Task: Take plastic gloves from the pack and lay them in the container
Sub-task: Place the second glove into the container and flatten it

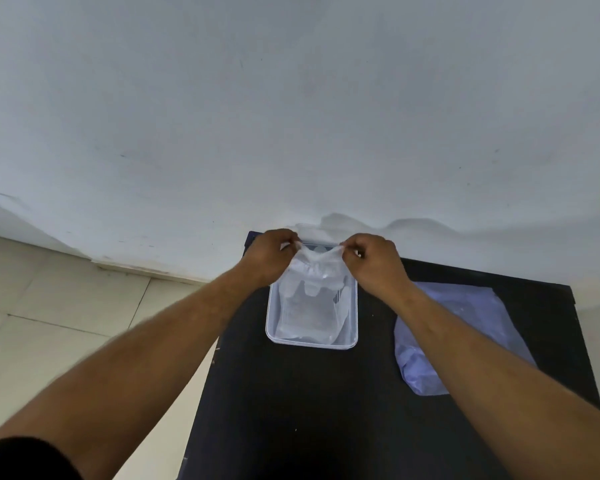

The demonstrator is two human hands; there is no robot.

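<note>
Head view, looking down: we note a pale painted wall (291, 116), scuffed and matte, filling most of what we see, with cream floor tiles (49, 306) at its foot on the left. Against the wall stands a black table (291, 410), flat and dull, dark enough that clear plastic reads well on it.

On the table's right side lies the glove pack (465, 327), a soft bluish film pouch, crumpled and slumped flat, partly hidden by our right forearm. We judge it sits there to stay within easy reach.

Left of it, well apart, sits the container (274, 336), a clear rectangular plastic tub with rounded corners and a rolled rim, its long side running away from us.

Above the tub's far end we hold one plastic glove (314, 271), thin, translucent and wrinkled. Our left hand (271, 252) and right hand (371, 259) are each closed in a pinch on a corner of the cuff, stretching it taut so the film hangs straight; the finger end drapes down into the tub. We judge the spread grip is meant to let it settle flat, unfolded.
</note>
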